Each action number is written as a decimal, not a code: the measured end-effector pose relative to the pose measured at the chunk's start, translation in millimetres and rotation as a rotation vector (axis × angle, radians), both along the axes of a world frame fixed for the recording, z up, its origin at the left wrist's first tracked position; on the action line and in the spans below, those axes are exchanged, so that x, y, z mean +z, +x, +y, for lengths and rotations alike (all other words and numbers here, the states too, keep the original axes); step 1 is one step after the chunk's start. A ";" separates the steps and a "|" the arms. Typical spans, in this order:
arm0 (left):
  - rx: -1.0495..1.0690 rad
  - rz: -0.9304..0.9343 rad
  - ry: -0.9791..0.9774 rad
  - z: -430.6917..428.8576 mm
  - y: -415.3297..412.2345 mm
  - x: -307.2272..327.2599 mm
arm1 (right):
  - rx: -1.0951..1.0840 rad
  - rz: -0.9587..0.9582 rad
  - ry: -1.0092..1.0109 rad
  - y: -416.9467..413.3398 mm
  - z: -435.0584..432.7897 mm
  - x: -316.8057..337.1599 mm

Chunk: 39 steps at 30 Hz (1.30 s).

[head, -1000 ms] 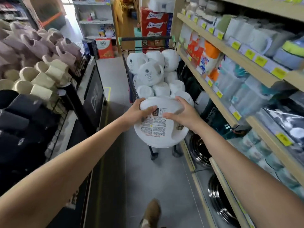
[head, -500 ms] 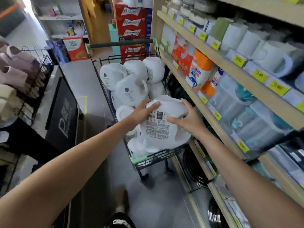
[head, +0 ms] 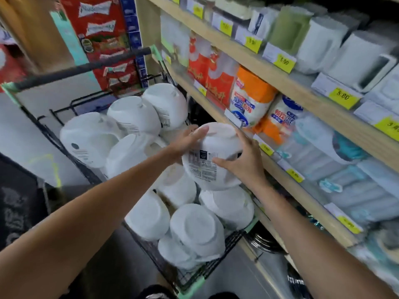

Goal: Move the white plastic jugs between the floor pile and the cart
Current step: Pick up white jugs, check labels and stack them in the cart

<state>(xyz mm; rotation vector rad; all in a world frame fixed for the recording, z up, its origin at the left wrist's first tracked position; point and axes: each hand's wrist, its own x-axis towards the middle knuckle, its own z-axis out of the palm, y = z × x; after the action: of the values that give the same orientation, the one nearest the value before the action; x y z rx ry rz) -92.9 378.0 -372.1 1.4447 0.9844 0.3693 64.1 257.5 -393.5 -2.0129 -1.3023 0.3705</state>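
We're mid-placement: the jug (head: 210,156) sits between both palms, left hand (head: 190,140) flat on its far-left shoulder, right hand (head: 241,160) splayed on the label side, fingers spread, pressing rather than wrapping. It's over the cart (head: 194,275), resting on or just above the stacked jugs (head: 190,229) (contact unclear, frame's blurred). Next, we judge: seat it in a gap, check it won't roll, then let go.

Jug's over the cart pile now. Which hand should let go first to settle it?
Probably left. The left hand only lies over the white plastic jug top; the right hand braces the side nearest the wooden shelf.
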 end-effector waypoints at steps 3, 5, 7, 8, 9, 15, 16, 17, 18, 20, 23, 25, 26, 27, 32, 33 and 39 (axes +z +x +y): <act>-0.034 0.022 0.015 36.2 5.3 -7.9 | -0.014 -0.019 -0.024 -0.1 36.0 -12.1; -0.012 0.034 0.037 58.2 5.2 -17.9 | -0.005 -0.053 -0.060 -2.1 57.7 -20.7; 0.021 0.055 0.028 74.5 2.1 -26.4 | 0.003 -0.088 -0.065 -4.9 77.2 -27.4; 0.036 0.071 0.031 80.5 0.9 -29.1 | 0.012 -0.088 -0.062 -6.0 86.1 -30.9; 0.040 0.085 0.024 86.7 -0.3 -32.8 | 0.021 -0.087 -0.067 -7.5 93.8 -33.1; 0.050 0.160 -0.024 115.6 -5.0 -47.7 | 0.083 -0.153 -0.142 -11.4 128.2 -40.9; 0.049 0.164 -0.030 118.4 -5.0 -48.3 | 0.099 -0.163 -0.155 -10.2 132.3 -39.5; 0.044 0.169 -0.034 121.3 -5.0 -49.5 | 0.112 -0.171 -0.165 -8.8 136.1 -36.6; 0.040 0.174 -0.036 123.7 -5.0 -49.8 | 0.124 -0.181 -0.172 -8.2 139.6 -34.4; 0.053 0.163 -0.053 129.4 -6.4 -52.4 | 0.143 -0.202 -0.179 -11.5 145.6 -31.4; 0.062 0.169 -0.038 135.2 -9.7 -58.9 | 0.142 -0.215 -0.128 -20.4 148.7 -31.2; 0.045 0.179 -0.013 135.1 -12.2 -60.6 | 0.131 -0.195 -0.095 -23.0 146.1 -32.2; 0.043 0.180 -0.002 134.4 -12.8 -58.8 | 0.124 -0.176 -0.075 -24.0 143.8 -33.7; 0.045 0.176 0.020 134.0 -13.4 -55.9 | 0.113 -0.157 -0.043 -25.7 141.5 -34.8; 0.032 0.198 0.106 142.0 -18.4 -42.7 | 0.060 -0.076 0.084 -39.8 143.6 -42.7; 0.024 0.215 0.112 143.0 -20.5 -43.2 | 0.062 -0.069 0.078 -41.6 144.1 -45.8; -0.071 0.394 0.207 131.9 -21.9 -52.5 | 0.084 -0.020 -0.039 -41.9 140.6 -63.3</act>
<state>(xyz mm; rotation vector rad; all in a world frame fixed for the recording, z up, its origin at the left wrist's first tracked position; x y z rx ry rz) -114.8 509.9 -424.6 1.7777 1.2313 0.1369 22.2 398.1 -456.8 -2.0029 -1.4055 0.4183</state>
